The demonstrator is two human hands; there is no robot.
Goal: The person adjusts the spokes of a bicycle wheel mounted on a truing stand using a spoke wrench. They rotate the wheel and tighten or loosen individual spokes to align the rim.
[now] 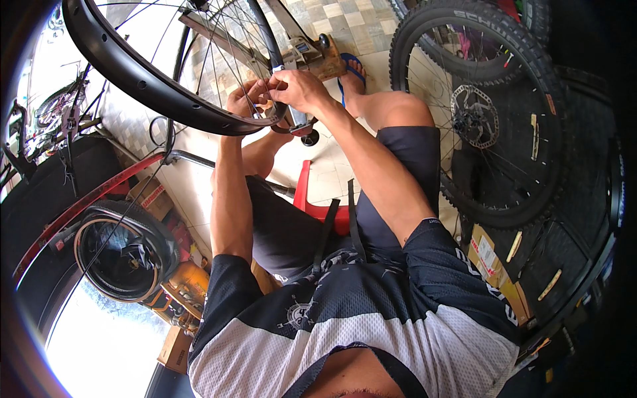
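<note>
The fingertips of the left hand (244,99) and the right hand (300,91) are brought close together at the inner edge of a bare black rim (166,98), near the lower right end of its visible arc. The fingers of both hands are curled inward, not spread; whether a spoke or some small part is pinched between them cannot be told, as it is hidden by the fingers. By judgement, fine work at the rim edge is in hand. For this, the rim is best kept from turning by one hand, while only the tips of the other are used, with light and even force. Any small part is best seated straight before it is pressed or turned, and the neighbouring spokes (211,66) should not be bent aside by the knuckles

Around the hands, the rim is held above the floor, with a grey metal stand (302,52) just beyond; its projecting parts are best kept clear of the wrists. A red stool (303,189) is seen between the thighs. Farther out, a tyred wheel with a disc rotor (472,119) is seen to the right, and a cardboard box (174,348) at the lower left
</note>
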